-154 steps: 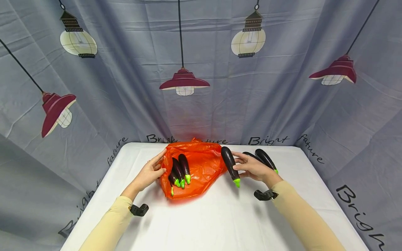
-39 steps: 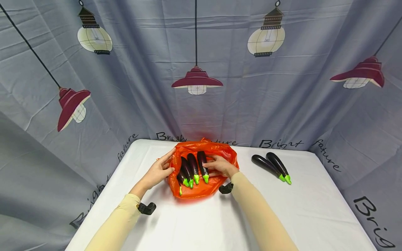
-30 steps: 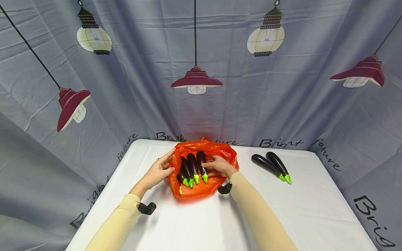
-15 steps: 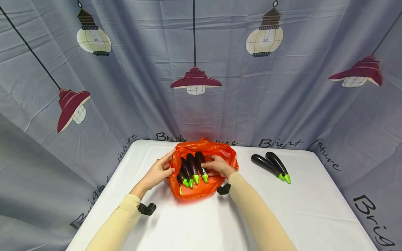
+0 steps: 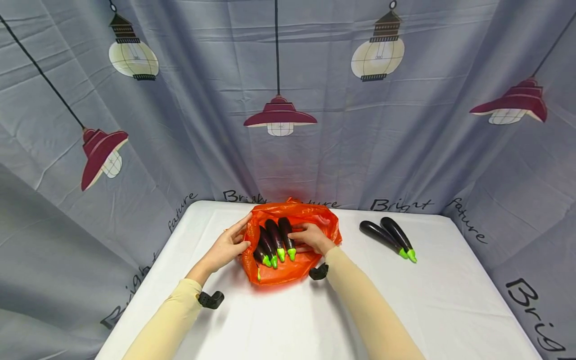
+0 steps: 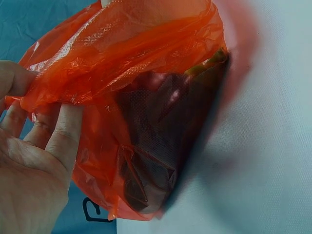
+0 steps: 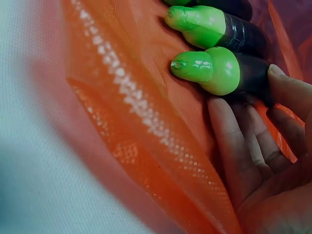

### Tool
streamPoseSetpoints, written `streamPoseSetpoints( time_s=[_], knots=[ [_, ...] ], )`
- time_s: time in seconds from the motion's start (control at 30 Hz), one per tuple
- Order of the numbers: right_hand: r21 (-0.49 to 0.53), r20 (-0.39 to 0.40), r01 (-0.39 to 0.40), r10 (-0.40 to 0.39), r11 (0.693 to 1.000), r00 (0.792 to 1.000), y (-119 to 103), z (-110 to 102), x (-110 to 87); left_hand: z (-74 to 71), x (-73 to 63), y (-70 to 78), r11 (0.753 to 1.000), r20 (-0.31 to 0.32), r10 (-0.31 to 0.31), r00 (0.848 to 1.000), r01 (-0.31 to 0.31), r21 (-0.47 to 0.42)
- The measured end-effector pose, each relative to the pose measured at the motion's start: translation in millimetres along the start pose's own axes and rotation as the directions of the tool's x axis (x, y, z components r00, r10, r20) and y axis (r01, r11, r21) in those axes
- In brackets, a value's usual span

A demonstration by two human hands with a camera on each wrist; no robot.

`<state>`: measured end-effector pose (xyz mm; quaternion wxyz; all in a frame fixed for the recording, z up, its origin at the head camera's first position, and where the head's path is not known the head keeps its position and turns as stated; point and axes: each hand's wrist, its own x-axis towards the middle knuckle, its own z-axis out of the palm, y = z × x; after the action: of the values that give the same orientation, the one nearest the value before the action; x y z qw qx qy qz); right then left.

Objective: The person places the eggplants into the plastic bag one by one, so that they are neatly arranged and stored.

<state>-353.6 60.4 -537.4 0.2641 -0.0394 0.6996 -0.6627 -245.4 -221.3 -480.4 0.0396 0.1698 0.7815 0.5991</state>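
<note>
An orange plastic bag point(image 5: 288, 274) lies on the table with its mouth towards me, several dark eggplants point(image 5: 273, 235) with green stems side by side inside. At its left rim my left hand point(image 5: 223, 248) pinches the plastic; the left wrist view shows the bag's edge point(image 6: 63, 85) between thumb and fingers. Inside the bag, my right hand point(image 5: 315, 238) holds the rightmost eggplant point(image 5: 284, 227). In the right wrist view the thumb presses that eggplant's dark side near its green cap point(image 7: 224, 73), with the fingers below it. Through the left side of the bag, dark eggplant shapes show.
Two more eggplants, one at the left point(image 5: 380, 237) and one at the right point(image 5: 398, 235), lie close together on the white table point(image 5: 450, 300), right of the bag. Behind the table hangs a grey curtain point(image 5: 315, 165) printed with lamps.
My right hand has carried an eggplant from right of the bag into it, then shifted it slightly left against the others. The left hand keeps its hold on the rim.
</note>
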Motion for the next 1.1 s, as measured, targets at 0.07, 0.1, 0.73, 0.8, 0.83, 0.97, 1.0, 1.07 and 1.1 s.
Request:
streamPoseSetpoints(
  time_s=[0.07,0.1,0.73,0.8,0.83,0.97,1.0,1.07,1.1],
  knots=[
    [0.003,-0.004,0.002,-0.002,1.000,1.000,0.5,0.4,0.2,0.2,0.2,0.0,1.000,0.000,-0.002,1.000,0.002,-0.005],
    [0.002,-0.006,0.003,-0.003,1.000,1.000,0.9,0.5,0.2,0.3,0.2,0.1,1.000,0.000,-0.004,1.000,0.004,-0.007],
    [-0.025,0.047,0.022,-0.020,0.999,0.999,-13.0,-18.7,-17.9,2.3,-2.8,4.1,1.000,0.000,-0.004,1.000,0.004,0.010],
    [-0.029,0.054,0.026,-0.025,0.999,0.998,-13.5,-21.9,-19.7,2.6,-2.3,4.6,1.000,0.005,-0.004,1.000,0.004,0.008],
    [-0.032,0.054,0.026,-0.024,0.999,0.998,-13.6,-23.5,-20.6,2.8,-2.1,4.5,1.000,0.008,-0.002,1.000,0.002,0.001],
    [-0.039,0.048,0.028,-0.026,0.999,0.999,-14.2,-29.0,-25.3,3.6,-1.9,4.1,1.000,0.015,0.000,1.000,0.001,-0.025],
    [-0.041,0.041,0.028,-0.026,0.999,0.999,-14.2,-30.3,-26.7,3.7,-2.1,3.7,0.999,0.019,0.002,1.000,-0.002,-0.032],
    [-0.039,0.031,0.033,-0.032,0.999,0.999,-14.3,-33.0,-29.7,4.1,-2.3,3.7,0.999,0.023,0.002,1.000,-0.001,-0.039],
    [-0.039,0.027,0.038,-0.037,0.999,0.999,-13.9,-34.5,-31.2,4.1,-2.2,3.5,0.999,0.026,0.003,1.000,-0.002,-0.040]
  ],
)
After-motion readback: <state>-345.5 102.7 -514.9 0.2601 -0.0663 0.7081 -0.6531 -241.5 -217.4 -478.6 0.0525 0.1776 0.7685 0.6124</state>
